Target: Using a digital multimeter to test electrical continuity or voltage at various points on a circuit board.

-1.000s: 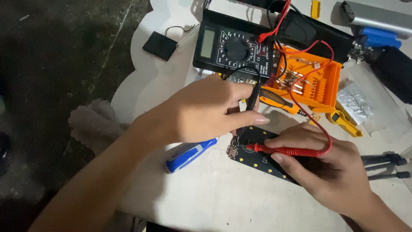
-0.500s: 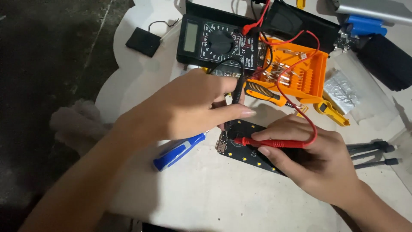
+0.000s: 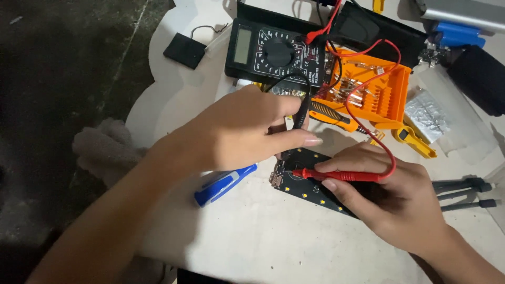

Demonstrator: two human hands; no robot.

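Note:
My left hand (image 3: 247, 134) grips a black test probe (image 3: 302, 113) and holds it upright over the left end of a black circuit board (image 3: 307, 184) dotted with small yellow parts. My right hand (image 3: 392, 197) pinches a red test probe (image 3: 336, 175), lying nearly flat, its tip on the board near the left end. Red and black leads run back to a black multimeter (image 3: 273, 52) with a dial and a blank grey screen at the back of the white table (image 3: 252, 236).
An orange parts tray (image 3: 386, 97) sits right of the meter, with an orange-handled screwdriver (image 3: 334, 114) in front. A blue and white pen-like tool (image 3: 223, 184) lies by my left wrist. A black square pad (image 3: 184, 50), foil packet (image 3: 426, 113) and black tripod legs (image 3: 463, 186) lie around.
The view has shifted slightly. Both hands keep their probes on the board; the red probe's tip has edged a little along the board's left end.

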